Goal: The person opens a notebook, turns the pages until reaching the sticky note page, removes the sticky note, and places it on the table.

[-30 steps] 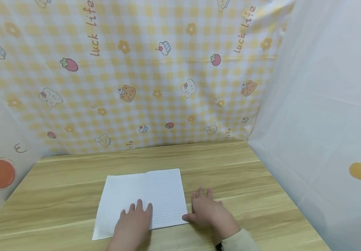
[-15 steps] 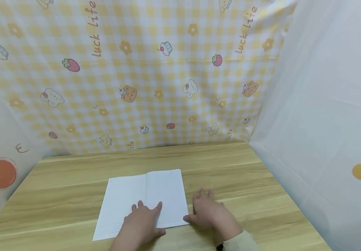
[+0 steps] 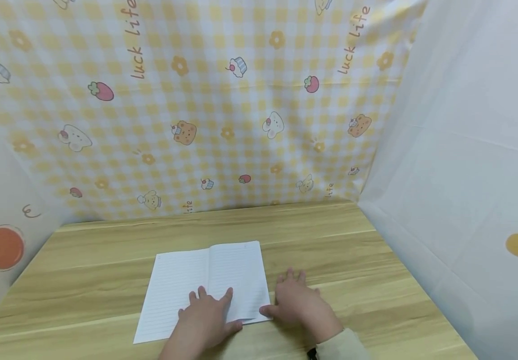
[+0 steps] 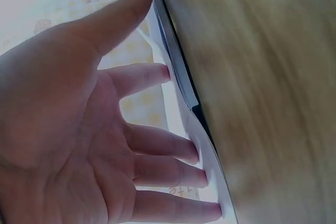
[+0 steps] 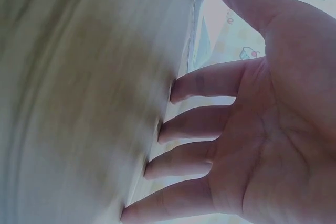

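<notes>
An open notebook (image 3: 180, 272) with white lined pages lies on the wooden table. Across its lower middle rests my left hand (image 3: 200, 320), fingers spread and thumb at the bottom edge of the right page. In the left wrist view the fingertips of the left hand (image 4: 79, 129) touch the paper, and the thumb reaches the notebook's edge. My right hand (image 3: 301, 302) lies just right of the notebook, its fingers on the table and its thumb on the lower right corner. Near that corner, the right page's bottom edge is slightly raised. The right wrist view shows the right hand's (image 5: 252, 124) fingers extended.
The wood-grain table (image 3: 331, 240) extends around the notebook. A yellow checked cloth (image 3: 223, 110) with printed cartoons hangs behind it. White sheets stand on both sides, the right one (image 3: 457, 165) bearing a yellow flower.
The left page, blank-looking a second ago, shows lines. My left hand has spread its thumb and index finger rightward. My right thumb has shifted slightly left, and the right page's bottom edge has lifted.
</notes>
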`<state>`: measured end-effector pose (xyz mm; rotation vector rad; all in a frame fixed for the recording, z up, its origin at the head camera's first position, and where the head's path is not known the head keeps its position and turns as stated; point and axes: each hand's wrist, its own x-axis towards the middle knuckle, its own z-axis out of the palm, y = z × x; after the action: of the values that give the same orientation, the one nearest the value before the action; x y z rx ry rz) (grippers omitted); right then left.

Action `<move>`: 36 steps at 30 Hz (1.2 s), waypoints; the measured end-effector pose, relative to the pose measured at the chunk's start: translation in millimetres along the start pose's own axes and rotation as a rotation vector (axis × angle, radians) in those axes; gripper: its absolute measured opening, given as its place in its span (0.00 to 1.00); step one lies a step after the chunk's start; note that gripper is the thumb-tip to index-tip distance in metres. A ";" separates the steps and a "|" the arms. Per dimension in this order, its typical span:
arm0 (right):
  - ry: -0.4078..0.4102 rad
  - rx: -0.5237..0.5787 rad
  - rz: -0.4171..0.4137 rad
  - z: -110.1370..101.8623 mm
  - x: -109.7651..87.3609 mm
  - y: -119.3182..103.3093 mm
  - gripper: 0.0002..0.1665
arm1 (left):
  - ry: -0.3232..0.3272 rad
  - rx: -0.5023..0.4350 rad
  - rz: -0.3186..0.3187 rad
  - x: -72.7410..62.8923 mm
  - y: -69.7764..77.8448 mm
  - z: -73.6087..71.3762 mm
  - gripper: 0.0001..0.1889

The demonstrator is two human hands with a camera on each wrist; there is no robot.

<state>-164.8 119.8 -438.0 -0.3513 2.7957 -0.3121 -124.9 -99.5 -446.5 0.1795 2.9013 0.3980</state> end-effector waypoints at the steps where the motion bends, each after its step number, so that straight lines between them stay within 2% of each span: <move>1: -0.001 -0.001 0.003 0.1 0.2 -0.2 0.61 | 0.001 -0.001 -0.003 -0.1 0.2 0.0 0.42; 14: -0.009 -0.018 -0.012 -3.4 0.6 0.7 0.60 | -0.041 -0.031 0.015 0.1 -5.0 -5.8 0.39; 17: -0.008 -0.008 -0.022 -4.4 -0.1 1.6 0.60 | -0.041 -0.039 0.036 0.6 -8.5 -6.8 0.37; 22: -0.013 -0.001 -0.044 -4.9 -0.7 3.0 0.59 | 0.027 -0.010 0.134 1.7 -22.0 -11.5 0.33; 25: -0.019 -0.008 -0.056 -5.5 0.1 2.7 0.59 | 0.124 0.015 0.174 0.6 -31.7 -17.4 0.38; 28: -0.026 -0.010 -0.065 -6.0 1.0 2.3 0.59 | 0.266 0.151 0.215 -1.8 -39.5 -21.9 0.49; 30: -0.031 -0.009 -0.067 -6.4 1.7 2.2 0.59 | 0.364 0.329 0.278 -3.3 -44.0 -23.9 0.47; 31: -0.031 -0.011 -0.070 -6.8 1.6 2.2 0.58 | 0.407 0.422 0.304 -4.4 -45.5 -25.0 0.42; 33: -0.033 -0.009 -0.071 -7.2 1.6 2.5 0.57 | 0.459 0.587 0.339 -7.5 -46.7 -27.1 0.25; 35: -0.035 -0.016 -0.071 -7.3 1.4 2.9 0.57 | 0.443 0.670 0.342 -11.0 -45.1 -28.3 0.06; 36: -0.033 -0.020 -0.074 -7.4 1.3 2.9 0.57 | 0.417 0.668 0.327 -12.9 -43.3 -28.2 0.05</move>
<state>-169.0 123.5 -432.2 -0.4612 2.7594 -0.2922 -122.6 -149.9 -429.6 0.7554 3.2994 -0.5796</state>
